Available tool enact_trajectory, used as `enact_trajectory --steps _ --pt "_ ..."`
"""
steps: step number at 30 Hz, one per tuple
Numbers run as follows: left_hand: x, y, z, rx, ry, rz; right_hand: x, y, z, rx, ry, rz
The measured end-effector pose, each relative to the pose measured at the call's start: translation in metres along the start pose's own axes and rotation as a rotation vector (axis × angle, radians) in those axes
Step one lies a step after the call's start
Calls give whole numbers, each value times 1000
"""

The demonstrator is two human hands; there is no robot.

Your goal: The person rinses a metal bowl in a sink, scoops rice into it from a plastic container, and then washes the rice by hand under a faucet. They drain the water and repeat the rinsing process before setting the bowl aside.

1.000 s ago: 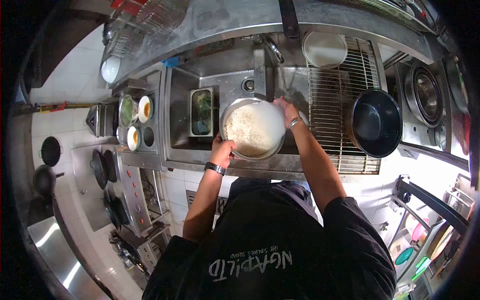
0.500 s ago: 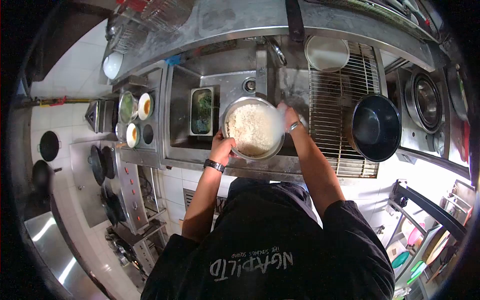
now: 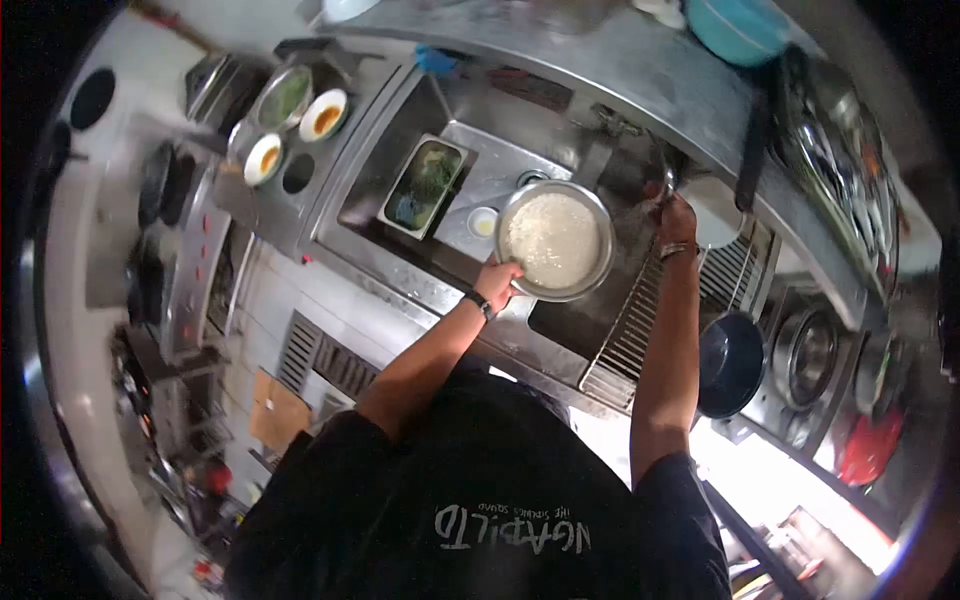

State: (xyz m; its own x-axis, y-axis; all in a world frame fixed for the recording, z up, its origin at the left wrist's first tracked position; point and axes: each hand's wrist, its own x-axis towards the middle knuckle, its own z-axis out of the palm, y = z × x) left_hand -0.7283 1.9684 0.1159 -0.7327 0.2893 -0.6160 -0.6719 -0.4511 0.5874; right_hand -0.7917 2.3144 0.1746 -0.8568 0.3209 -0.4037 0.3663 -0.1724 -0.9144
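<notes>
My left hand (image 3: 497, 283) grips the near-left rim of a round metal bowl (image 3: 604, 262), thumb over the edge. White rice grains (image 3: 552, 240) in cloudy, whitish liquid fill much of the bowl, which is over the sink's divider. My right hand (image 3: 678, 218) is raised at the back right, its fingers closed around the end of the faucet spout (image 3: 667, 172); they are partly blurred. Left of the bowl, a small white cup (image 3: 482, 222) stands in the sink (image 3: 385, 255) beside a rectangular metal pan (image 3: 398, 222) holding leafy greens.
A wire rack (image 3: 625, 345) spans the right side, with a dark pot (image 3: 731, 365) at its edge and a white round container (image 3: 716, 212) behind. Two sauce bowls (image 3: 338, 101) sit on the left counter. A metal shelf (image 3: 480, 45) overhangs the back.
The view has turned and shifted. My right hand has left the bowl's side for the faucet. The rice now shows cloudy liquid over it, while my left hand keeps the rim.
</notes>
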Motion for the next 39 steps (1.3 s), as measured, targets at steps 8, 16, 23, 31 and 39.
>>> enact_trajectory --steps 8,16,23,31,39 --pt "13 1 19 -48 -19 -43 8 -1 110 215 -354 172" --pt "-34 18 26 183 -138 172 6 68 132 -1435 -538 -570" --pt "-25 8 31 19 60 184 9 85 155 -1766 -648 -536" --pt "-14 -7 35 33 122 277 24 29 151 -1754 -655 -455" --pt "-5 -12 32 68 120 164 65 129 71 -332 -332 412"
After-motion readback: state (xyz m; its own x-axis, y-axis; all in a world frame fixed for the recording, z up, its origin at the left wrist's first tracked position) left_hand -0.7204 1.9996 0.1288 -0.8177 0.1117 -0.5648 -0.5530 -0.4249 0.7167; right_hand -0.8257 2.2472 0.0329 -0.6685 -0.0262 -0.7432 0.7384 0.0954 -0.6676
